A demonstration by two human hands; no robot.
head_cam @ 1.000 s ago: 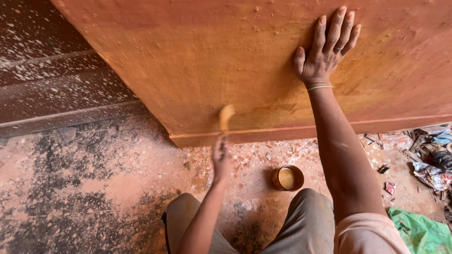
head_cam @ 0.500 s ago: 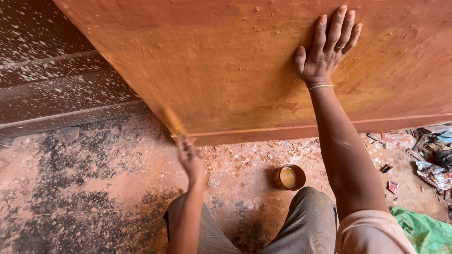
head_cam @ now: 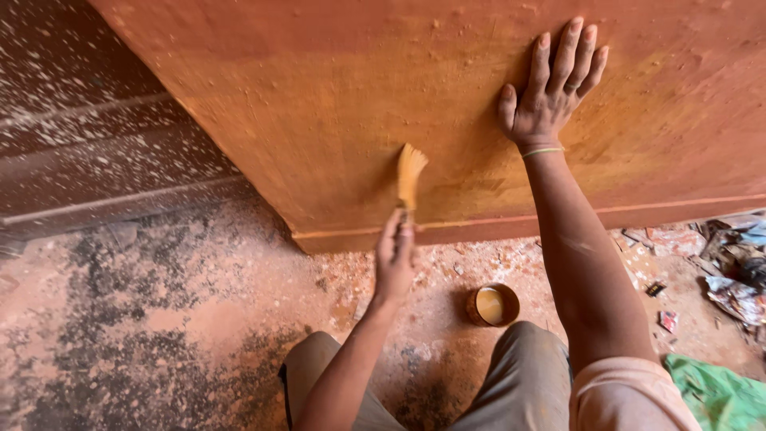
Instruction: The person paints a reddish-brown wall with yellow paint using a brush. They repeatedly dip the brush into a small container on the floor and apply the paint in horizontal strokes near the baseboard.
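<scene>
Your left hand (head_cam: 395, 255) has its fingers closed round the handle of the brush (head_cam: 411, 172), whose bristles are splayed against the lower part of the orange wall (head_cam: 319, 104), just above the ledge (head_cam: 495, 227) at its foot. Your right hand (head_cam: 550, 92) lies flat on the wall higher up, fingers spread wide and holding nothing.

That palm is the first risk: if the surface under it is wet, leaning on it could leave a print or let the hand slide. The bristles are already bent hard, so more pressure would likely streak the coat or flick drops onto the floor (head_cam: 159, 319).

The cup (head_cam: 492, 305) stands open on the floor just beside your right knee (head_cam: 527, 351). Shifting your weight could tip it and spill what is inside. The litter (head_cam: 734, 271) at the right lies well apart.
</scene>
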